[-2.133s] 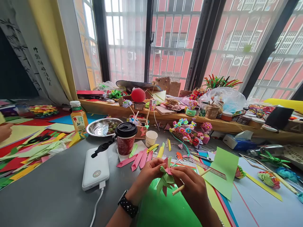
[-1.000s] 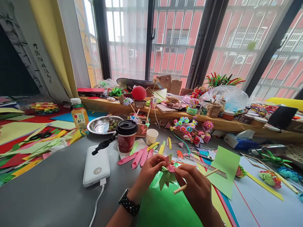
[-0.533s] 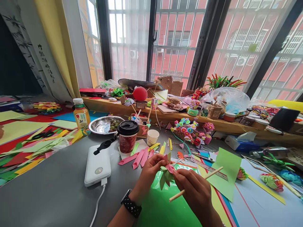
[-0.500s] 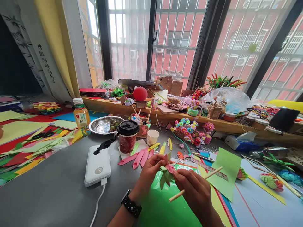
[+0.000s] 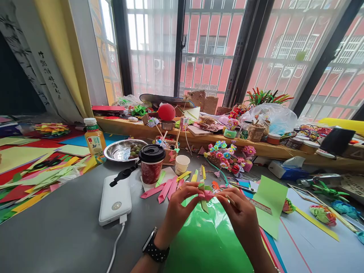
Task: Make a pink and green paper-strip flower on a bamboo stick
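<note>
Pinched between my two hands is a small pink and green folded-paper piece (image 5: 205,196), its green points sticking up and down. My left hand (image 5: 182,204), with a watch on the wrist, is closed on its left side. At its right side the fingertips of my right hand (image 5: 239,210) are pressed together. A thin wooden stick (image 5: 231,200) also sits in my right hand, seen nearly end-on between the fingers. Under both hands lies a shiny green sheet (image 5: 210,242). Folded pink paper strips (image 5: 164,190) rest just beyond my left hand.
A white power bank (image 5: 116,199) with a cable lies to the left. Behind it stand a lidded coffee cup (image 5: 151,167), a paper cup (image 5: 182,164) and a juice bottle (image 5: 94,140). Light green paper (image 5: 270,204) and paper buds (image 5: 322,215) are on the right.
The paper piece has turned in my fingers and its pink part now lies level between both hands. The stick has swung from lying across my right hand to pointing nearly toward the camera.
</note>
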Tool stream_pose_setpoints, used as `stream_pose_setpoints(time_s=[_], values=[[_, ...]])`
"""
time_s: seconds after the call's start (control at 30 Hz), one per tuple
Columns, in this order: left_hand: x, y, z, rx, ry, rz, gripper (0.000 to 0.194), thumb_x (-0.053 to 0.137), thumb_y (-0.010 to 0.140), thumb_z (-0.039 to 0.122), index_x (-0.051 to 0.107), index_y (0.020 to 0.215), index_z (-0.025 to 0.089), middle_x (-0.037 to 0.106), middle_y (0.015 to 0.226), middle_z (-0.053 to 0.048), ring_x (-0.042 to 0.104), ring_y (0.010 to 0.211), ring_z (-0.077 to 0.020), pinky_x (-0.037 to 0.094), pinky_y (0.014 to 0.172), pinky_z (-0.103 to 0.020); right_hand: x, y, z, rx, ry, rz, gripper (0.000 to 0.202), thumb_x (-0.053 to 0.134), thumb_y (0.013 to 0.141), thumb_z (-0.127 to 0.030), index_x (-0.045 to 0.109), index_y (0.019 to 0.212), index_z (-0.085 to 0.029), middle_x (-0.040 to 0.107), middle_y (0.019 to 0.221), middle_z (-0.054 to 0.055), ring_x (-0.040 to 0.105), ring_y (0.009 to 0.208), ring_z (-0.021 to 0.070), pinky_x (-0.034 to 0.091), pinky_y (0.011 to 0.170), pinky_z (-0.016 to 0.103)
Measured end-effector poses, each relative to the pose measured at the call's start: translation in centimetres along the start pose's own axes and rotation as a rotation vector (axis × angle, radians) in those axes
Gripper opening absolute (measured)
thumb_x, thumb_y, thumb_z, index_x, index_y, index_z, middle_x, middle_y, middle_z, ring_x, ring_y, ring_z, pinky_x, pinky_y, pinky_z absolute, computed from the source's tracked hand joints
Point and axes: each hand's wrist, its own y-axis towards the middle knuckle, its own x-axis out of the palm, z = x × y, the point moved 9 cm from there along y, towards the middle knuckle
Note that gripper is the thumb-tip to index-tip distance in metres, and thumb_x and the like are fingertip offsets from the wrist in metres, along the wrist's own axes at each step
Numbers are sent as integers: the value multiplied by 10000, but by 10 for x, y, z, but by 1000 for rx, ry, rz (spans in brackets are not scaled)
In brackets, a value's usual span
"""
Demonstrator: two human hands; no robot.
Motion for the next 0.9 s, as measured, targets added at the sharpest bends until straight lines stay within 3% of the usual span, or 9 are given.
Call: stream_pose_setpoints(time_s=[0.27,0.4,0.67,0.9], values=[[11,-5,14,172,188,-60,105,560,761,130,601,841,185,595,992,-73,580,942,-187,487,819,-343,13,-1,8,176,123,-120,233,514,797,-388,592,710,-187,589,765,43,554,728,181,437,627,256],[16,-9,21,276,339,-67,133,571,748,99,620,827,195,611,983,-68,571,960,-181,478,821,-319,13,1,5,177,152,-135,237,498,808,-381,592,706,-188,567,749,33,541,732,177,425,659,262],[24,-24,34,468,405,-61,229,484,771,8,551,880,198,584,1063,-81,568,969,-165,494,780,-288,8,0,5,135,123,-73,230,489,816,-358,568,691,-182,498,786,39,513,766,174,413,679,257],[29,-30,39,515,442,-90,292,464,777,-6,520,952,221,552,1120,-84,555,992,-173,511,743,-271,6,1,5,118,127,-51,223,490,818,-348,576,692,-186,477,802,46,505,755,171,426,636,250]])
